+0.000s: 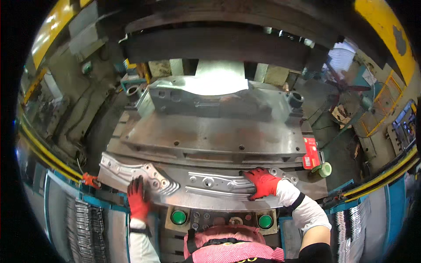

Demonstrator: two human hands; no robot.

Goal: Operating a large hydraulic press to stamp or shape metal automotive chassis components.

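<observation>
My left hand [138,200], in a red glove, rests with its fingers stretched out against the near edge of a fanned stack of stamped metal brackets [152,176] on the left. My right hand [263,184], also red-gloved, is wrapped across the upper bracket of a second stack [212,182] on the right, its fingers on the far edge and its thumb side on the near edge. Its palm hides the middle of that bracket. Both stacks lie on the front ledge of the press bed [219,199]. Holes and raised ribs show in the brackets.
Behind the stacks stands a heavy steel die [215,131], under the dark press ram [219,46]. Green push buttons [179,217] sit on a panel before me. A red box [311,154] and a light green cup [324,169] stand at right. Racks of metal parts [87,228] flank me.
</observation>
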